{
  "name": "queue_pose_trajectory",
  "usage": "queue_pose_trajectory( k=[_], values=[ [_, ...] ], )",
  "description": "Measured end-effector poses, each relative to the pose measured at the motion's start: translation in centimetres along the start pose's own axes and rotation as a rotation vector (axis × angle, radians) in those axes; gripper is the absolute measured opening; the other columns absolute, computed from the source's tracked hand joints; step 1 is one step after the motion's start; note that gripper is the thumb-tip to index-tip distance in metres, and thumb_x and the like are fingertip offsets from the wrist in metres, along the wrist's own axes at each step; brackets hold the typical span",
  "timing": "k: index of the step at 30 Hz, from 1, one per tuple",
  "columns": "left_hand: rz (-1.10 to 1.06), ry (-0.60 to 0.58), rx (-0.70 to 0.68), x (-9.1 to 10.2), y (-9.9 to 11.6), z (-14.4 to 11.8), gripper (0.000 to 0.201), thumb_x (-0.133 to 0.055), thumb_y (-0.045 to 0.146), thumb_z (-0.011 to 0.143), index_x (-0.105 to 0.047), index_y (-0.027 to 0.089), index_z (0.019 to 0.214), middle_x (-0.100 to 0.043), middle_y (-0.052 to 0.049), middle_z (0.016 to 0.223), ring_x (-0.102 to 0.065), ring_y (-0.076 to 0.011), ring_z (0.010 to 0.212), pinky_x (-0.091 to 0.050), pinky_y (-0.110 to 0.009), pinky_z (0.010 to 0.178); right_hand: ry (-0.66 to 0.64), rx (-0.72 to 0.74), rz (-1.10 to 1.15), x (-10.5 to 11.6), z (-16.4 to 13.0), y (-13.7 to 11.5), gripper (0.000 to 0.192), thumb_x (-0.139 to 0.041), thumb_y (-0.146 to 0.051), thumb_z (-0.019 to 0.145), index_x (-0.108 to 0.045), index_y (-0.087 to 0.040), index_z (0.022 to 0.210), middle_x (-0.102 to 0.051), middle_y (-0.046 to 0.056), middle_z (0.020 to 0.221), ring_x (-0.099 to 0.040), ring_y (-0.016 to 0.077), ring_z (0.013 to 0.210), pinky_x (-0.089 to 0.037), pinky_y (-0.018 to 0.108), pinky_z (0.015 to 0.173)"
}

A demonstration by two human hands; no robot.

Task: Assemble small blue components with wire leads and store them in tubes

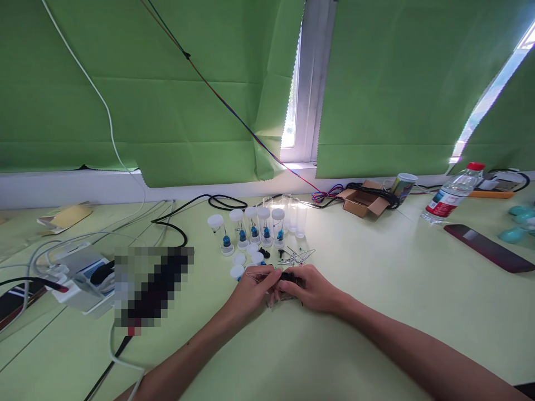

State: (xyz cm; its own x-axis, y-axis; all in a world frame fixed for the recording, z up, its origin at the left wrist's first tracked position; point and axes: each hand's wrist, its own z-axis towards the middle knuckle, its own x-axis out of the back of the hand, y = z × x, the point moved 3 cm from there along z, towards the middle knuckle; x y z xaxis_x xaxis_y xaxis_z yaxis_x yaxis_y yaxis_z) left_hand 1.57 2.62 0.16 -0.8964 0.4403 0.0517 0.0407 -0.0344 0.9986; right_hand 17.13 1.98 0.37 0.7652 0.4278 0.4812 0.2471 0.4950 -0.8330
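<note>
My left hand [256, 283] and my right hand [312, 287] meet at the table's middle, fingers closed. Between their fingertips is a small black part [287, 277], partly covered; its kind is unclear. A thin wire-like piece sticks out at my left fingers. Under the hands lies something clear, like a plastic bag [273, 302], mostly hidden. Just beyond stand several clear tubes with white caps [263, 214], blue pieces inside. White caps [239, 259], black bits [264, 253] and thin metal rods [298, 257] lie close to the fingers.
Uncapped clear tubes [300, 220] stand behind. A small cardboard box [364, 200], a can [403, 186], a water bottle [451, 195] and a phone [489, 247] are on the right. A power strip [86, 292] and cables [179, 225] occupy the left.
</note>
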Motion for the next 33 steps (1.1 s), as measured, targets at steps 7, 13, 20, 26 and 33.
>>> queue_pose_trajectory(
  k=[7, 13, 20, 26, 33],
  values=[
    [0.024, 0.011, 0.007, -0.21, 0.65, -0.21, 0.043, -0.057, 0.047, 0.087, -0.063, 0.014, 0.060, -0.059, -0.002, 0.055, -0.053, -0.0114, 0.050, -0.042, -0.024, 0.052, -0.001, 0.000, 0.012, 0.08, 0.08, -0.07, 0.027, -0.045, -0.026, 0.096, -0.067, -0.016, 0.083, -0.069, 0.001, 0.078, -0.056, 0.0108, 0.066, -0.044, 0.022, 0.065],
    [0.015, 0.010, 0.013, -0.18, 0.49, -0.06, 0.042, -0.058, 0.047, 0.087, -0.064, 0.014, 0.063, -0.059, -0.002, 0.055, -0.053, -0.0118, 0.050, -0.042, -0.024, 0.052, -0.014, -0.011, 0.012, 0.14, -0.01, -0.37, 0.026, -0.047, -0.027, 0.095, -0.068, -0.016, 0.084, -0.069, 0.001, 0.077, -0.054, 0.0111, 0.065, -0.043, 0.023, 0.063],
    [0.008, 0.002, 0.012, -0.12, 0.31, -0.10, 0.041, -0.057, 0.047, 0.087, -0.065, 0.014, 0.063, -0.060, -0.002, 0.056, -0.053, -0.0116, 0.049, -0.042, -0.024, 0.052, -0.026, 0.000, 0.023, 0.17, -0.01, -0.31, 0.025, -0.047, -0.028, 0.095, -0.068, -0.016, 0.085, -0.070, 0.001, 0.080, -0.056, 0.0115, 0.067, -0.044, 0.023, 0.066],
    [0.015, 0.007, 0.014, -0.17, 0.45, -0.04, 0.041, -0.058, 0.047, 0.087, -0.064, 0.014, 0.063, -0.059, -0.001, 0.055, -0.052, -0.0113, 0.048, -0.041, -0.024, 0.052, -0.025, -0.012, 0.011, 0.12, -0.04, -0.05, 0.027, -0.047, -0.029, 0.096, -0.068, -0.016, 0.086, -0.070, 0.002, 0.081, -0.058, 0.0120, 0.068, -0.045, 0.023, 0.066],
    [0.029, 0.000, -0.005, -0.15, 0.32, -0.06, 0.044, -0.055, 0.047, 0.089, -0.063, 0.014, 0.061, -0.060, -0.002, 0.056, -0.053, -0.0115, 0.050, -0.042, -0.024, 0.053, -0.025, 0.003, 0.023, 0.11, 0.03, -0.09, 0.030, -0.043, -0.029, 0.097, -0.067, -0.016, 0.085, -0.069, 0.001, 0.079, -0.057, 0.0114, 0.067, -0.045, 0.022, 0.067]
  ],
)
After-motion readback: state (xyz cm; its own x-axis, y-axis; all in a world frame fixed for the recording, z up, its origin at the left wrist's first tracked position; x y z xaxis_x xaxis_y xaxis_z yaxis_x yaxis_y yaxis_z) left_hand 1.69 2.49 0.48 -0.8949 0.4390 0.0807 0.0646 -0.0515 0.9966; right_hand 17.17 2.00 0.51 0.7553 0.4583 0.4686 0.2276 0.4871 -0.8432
